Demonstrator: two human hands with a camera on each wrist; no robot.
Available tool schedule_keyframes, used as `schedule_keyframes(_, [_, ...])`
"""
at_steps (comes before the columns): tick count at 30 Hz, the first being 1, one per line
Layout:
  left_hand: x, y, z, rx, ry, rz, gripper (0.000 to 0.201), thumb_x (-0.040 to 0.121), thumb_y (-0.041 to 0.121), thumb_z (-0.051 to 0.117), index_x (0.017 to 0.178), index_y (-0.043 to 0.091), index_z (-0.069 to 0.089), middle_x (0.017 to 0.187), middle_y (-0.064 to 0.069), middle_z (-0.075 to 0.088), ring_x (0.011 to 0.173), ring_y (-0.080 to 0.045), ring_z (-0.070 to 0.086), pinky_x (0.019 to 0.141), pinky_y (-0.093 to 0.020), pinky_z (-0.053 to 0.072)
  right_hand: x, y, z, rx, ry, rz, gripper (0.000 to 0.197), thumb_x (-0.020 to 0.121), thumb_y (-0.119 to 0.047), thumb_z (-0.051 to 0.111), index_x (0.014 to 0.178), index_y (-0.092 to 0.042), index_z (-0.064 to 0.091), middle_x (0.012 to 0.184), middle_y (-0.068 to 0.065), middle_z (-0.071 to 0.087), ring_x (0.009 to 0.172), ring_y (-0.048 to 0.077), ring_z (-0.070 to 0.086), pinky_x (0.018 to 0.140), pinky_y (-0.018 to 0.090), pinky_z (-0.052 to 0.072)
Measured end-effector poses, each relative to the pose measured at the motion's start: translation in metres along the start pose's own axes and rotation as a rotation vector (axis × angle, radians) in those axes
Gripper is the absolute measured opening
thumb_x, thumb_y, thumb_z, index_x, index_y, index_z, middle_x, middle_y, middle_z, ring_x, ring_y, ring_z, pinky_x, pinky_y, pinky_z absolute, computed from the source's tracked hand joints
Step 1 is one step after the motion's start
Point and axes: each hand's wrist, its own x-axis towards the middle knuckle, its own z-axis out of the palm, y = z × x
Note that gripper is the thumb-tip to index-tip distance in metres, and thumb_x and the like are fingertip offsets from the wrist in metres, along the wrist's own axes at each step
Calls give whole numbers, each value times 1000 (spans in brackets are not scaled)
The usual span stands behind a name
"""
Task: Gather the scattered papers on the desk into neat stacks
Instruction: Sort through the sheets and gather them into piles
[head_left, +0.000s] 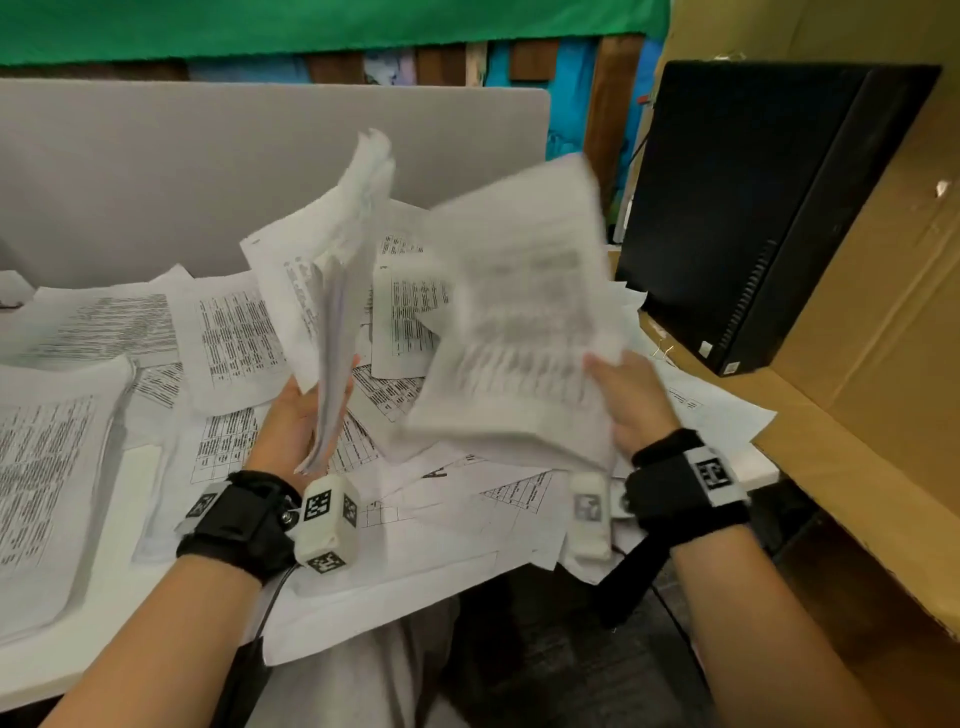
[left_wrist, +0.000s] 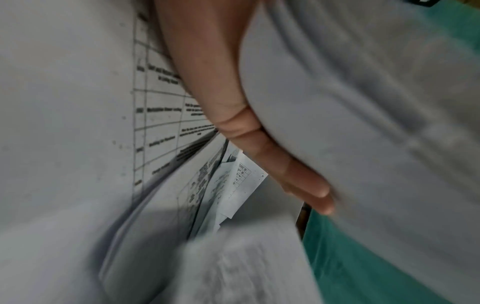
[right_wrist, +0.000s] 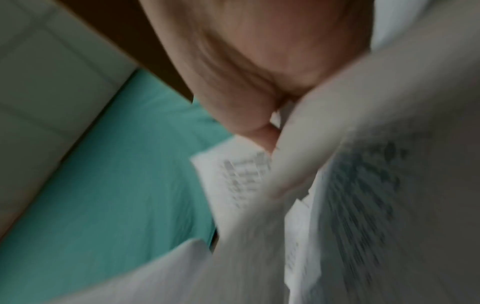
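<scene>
Here, two sheaves aloft above the bench (head_left: 57, 670): upright sheaf (head_left: 332, 270) at 11 o'clock, clasped by left hand (head_left: 291, 415) fingers (left_wrist: 298, 179); blurred sheaf (head_left: 519, 322) at 1 o'clock, gripped by curled right hand (head_left: 628, 405) fingers (right_wrist: 262, 133); one computer (head_left: 753, 208) at 2 o'clock.
</scene>
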Motion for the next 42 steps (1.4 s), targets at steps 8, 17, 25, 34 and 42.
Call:
schedule_keyframes(8, [-8,-12,18,517,-56,-39,30,97,12,52,126,10,55,96,3,68,66,-1,68,50,-10,48,17,-7,-44,436,378,-98,26,99,-18,46,122,-18,56,118,6,67,108,26,66,99,51,51])
schedule_keyframes(17, [-7,-12,23,518,-57,-128,37,101,27,42,130,7,53,115,-1,65,89,-12,68,63,-19,52,-18,-9,4,-348,-183,47,28,101,-17,52,122,-2,63,120,5,65,98,20,63,75,26,49])
schedule_keyframes(25, [-9,-10,27,623,-94,-85,36,94,30,54,125,13,55,106,2,71,74,-1,66,58,-13,48,-21,14,41,-395,-367,112,54,91,-33,65,136,-6,51,132,9,60,119,26,58,101,43,49])
schedule_keyframes(34, [-5,-14,18,630,-92,-21,33,92,8,58,124,1,54,94,-4,68,62,-2,70,50,-14,51,30,17,-47,-248,265,96,84,51,-53,77,125,-22,53,128,7,59,116,27,58,100,47,49])
schedule_keyframes(42, [-3,-18,19,545,-63,-38,28,92,6,57,120,5,54,101,-9,69,66,-8,72,52,-19,54,4,5,-26,-481,-206,241,26,87,-12,70,112,-11,65,100,6,73,89,22,70,69,32,57])
